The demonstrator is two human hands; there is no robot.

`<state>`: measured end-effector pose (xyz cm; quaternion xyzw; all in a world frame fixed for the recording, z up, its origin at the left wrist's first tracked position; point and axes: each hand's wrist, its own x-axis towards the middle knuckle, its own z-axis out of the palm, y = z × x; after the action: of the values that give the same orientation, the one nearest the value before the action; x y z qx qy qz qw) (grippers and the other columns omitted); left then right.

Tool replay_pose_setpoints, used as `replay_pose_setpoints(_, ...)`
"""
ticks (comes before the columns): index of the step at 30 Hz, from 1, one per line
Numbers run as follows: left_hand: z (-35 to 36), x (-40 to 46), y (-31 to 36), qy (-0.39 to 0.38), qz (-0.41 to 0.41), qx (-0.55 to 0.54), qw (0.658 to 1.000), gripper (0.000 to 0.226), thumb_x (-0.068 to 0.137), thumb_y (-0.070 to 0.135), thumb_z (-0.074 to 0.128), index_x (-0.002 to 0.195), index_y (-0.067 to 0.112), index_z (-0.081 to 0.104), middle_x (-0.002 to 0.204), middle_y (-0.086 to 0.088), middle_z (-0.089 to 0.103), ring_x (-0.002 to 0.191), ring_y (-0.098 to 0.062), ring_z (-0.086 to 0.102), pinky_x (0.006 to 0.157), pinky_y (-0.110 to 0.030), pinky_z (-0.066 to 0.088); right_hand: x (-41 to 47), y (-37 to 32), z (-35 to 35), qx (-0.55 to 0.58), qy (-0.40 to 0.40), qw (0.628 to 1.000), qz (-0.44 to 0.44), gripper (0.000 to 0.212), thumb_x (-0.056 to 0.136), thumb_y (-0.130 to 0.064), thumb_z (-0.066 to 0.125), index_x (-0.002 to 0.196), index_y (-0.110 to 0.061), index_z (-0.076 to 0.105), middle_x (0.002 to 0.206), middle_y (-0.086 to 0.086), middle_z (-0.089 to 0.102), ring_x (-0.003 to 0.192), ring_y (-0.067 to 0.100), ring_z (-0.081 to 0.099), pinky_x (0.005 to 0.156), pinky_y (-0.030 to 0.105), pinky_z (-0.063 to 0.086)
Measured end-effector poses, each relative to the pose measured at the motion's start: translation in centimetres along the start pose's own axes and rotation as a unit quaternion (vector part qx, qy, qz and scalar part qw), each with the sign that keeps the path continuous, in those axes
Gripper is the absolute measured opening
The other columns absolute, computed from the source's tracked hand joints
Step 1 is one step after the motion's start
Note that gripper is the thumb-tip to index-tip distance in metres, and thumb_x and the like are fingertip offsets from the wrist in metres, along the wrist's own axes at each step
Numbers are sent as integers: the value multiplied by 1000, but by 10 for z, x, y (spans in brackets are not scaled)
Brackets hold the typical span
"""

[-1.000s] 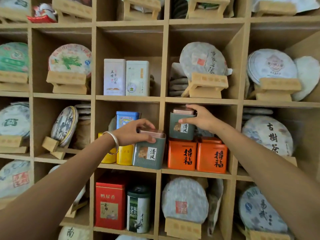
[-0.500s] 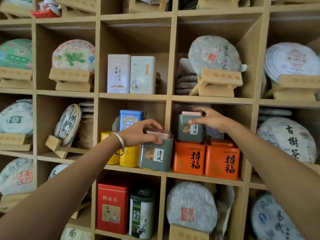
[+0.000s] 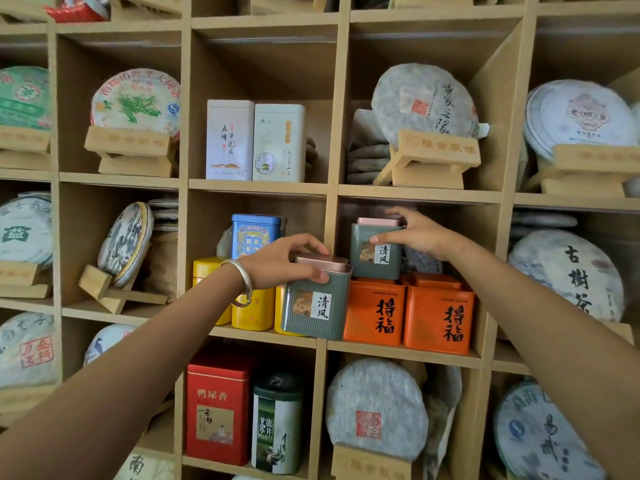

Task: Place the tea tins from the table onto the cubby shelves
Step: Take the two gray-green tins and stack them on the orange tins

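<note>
I face a wooden cubby shelf (image 3: 258,186). My left hand (image 3: 282,259) grips the pink lid of a grey-green tea tin (image 3: 317,303) that stands at the front right of the middle cubby, beside yellow tins (image 3: 252,310) and a blue tin (image 3: 254,235). My right hand (image 3: 417,233) holds a second grey-green tin (image 3: 375,252) by its top and front; this tin rests on top of the left of two orange tins (image 3: 375,315) in the cubby to the right.
Two white tins (image 3: 256,142) stand in the cubby above. A red tin (image 3: 218,408) and a dark green canister (image 3: 277,424) fill the cubby below. Wrapped round tea cakes (image 3: 424,100) on wooden stands (image 3: 433,161) occupy the surrounding cubbies.
The view has shifted slightly, so the shelf sits a little lower and to the right. Both hands stay on their grey-green tins in the same places.
</note>
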<state>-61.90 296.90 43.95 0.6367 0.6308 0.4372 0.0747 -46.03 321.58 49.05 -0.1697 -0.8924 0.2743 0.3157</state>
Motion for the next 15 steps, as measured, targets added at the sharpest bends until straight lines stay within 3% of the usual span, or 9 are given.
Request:
replay_pose_setpoints(5, 2, 1, 3, -11, 3, -7, 1000, 53, 55, 50, 76, 103, 32, 62, 106, 0, 68, 96, -18, 67, 80, -32, 58, -7, -2, -4, 8, 6, 1000, 18, 130, 28, -83, 73, 140, -26, 41, 143, 2, 45, 126, 20, 46, 106, 42, 40)
replay_pose_setpoints(8, 3, 5, 10, -17, 10, -16, 1000, 51, 55, 48, 76, 102, 33, 63, 107, -3, 68, 97, -18, 66, 81, -31, 56, -16, -1, -12, 25, 26, 999, 13, 125, 36, -83, 69, 140, -19, 42, 139, 2, 49, 122, 17, 49, 104, 37, 41)
replay_pose_setpoints(12, 10, 16, 25, -26, 26, -15, 999, 44, 64, 37, 77, 106, 30, 63, 106, -4, 66, 93, -13, 67, 77, -26, 56, -34, 7, -28, 50, 69, 996, 6, 90, 69, -62, 70, 140, -14, 41, 127, 0, 57, 113, 13, 54, 95, 27, 43)
replay_pose_setpoints(15, 20, 26, 38, -35, 37, -15, 999, 45, 63, 39, 78, 104, 31, 63, 107, -2, 65, 94, -14, 66, 75, -27, 56, -59, 8, -37, 74, 123, 990, -3, 64, 80, -49, 69, 133, -18, 50, 111, -8, 62, 99, -1, 56, 77, 13, 41)
